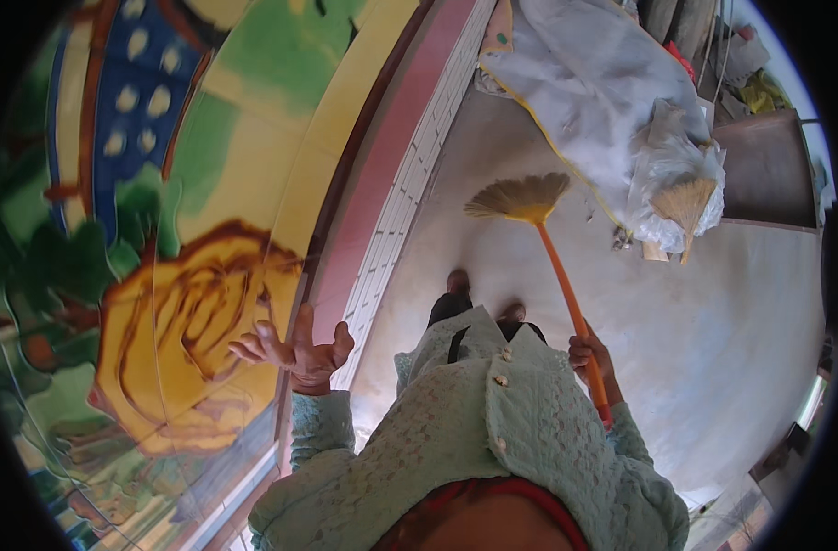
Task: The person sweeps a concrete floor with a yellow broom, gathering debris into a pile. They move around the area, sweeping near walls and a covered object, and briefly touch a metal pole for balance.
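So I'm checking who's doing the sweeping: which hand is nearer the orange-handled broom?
Right. The right hand is wrapped around the broom on its orange handle; the left hand is raised, open, toward the painted wall, apart from the broom.

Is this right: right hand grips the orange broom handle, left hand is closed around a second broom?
Partly. The head view shows the right hand gripping the orange broom handle, but the left hand holds nothing: it is open, fingers spread, next to the painted wall. The second broom lies untouched by the white sheet.
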Demonstrator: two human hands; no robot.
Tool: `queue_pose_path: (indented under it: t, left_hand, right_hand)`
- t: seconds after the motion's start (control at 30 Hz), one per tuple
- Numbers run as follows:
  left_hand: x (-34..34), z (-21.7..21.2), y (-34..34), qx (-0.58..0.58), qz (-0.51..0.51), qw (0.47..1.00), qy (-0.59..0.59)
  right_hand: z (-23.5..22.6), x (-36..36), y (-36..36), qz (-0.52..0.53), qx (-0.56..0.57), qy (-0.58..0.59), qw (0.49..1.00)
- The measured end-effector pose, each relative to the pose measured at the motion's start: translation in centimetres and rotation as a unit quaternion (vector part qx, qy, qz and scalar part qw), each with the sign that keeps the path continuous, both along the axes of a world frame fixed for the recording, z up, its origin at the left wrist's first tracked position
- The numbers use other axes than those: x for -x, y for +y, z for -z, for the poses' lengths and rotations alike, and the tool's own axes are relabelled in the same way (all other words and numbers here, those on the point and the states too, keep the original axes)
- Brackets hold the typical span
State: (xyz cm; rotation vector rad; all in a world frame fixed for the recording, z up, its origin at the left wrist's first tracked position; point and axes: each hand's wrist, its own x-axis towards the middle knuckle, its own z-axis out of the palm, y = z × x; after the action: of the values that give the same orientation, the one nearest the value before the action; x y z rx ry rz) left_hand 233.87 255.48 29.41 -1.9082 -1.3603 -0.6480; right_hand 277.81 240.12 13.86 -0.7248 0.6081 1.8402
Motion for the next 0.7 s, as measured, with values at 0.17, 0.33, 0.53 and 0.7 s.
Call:
queue_pose_path:
  t: [0.17, 0.33, 0.53, 0.7]
  left_hand:
    - [-1.4, 0.5, 4.9, 0.055, -0.044, 0.995, 0.074]
    - [-1.1, 1.0, 6.5, 0.111, -0.191, 0.958, 0.181]
    - [-1.1, 2.2, 7.3, 0.063, -0.2, 0.949, 0.237]
    - [-2.1, 2.6, 7.8, 0.06, -0.204, 0.947, 0.241]
  right_hand:
    - [3.5, 0.1, 7.7, -0.053, -0.082, 0.02, 0.995]
    - [10.6, -4.8, 18.8, -0.196, -0.103, -0.032, 0.975]
    - [16.8, -11.6, 32.3, -0.186, -0.077, 0.036, 0.979]
    - [20.6, -13.8, 36.7, -0.122, -0.116, 0.048, 0.985]
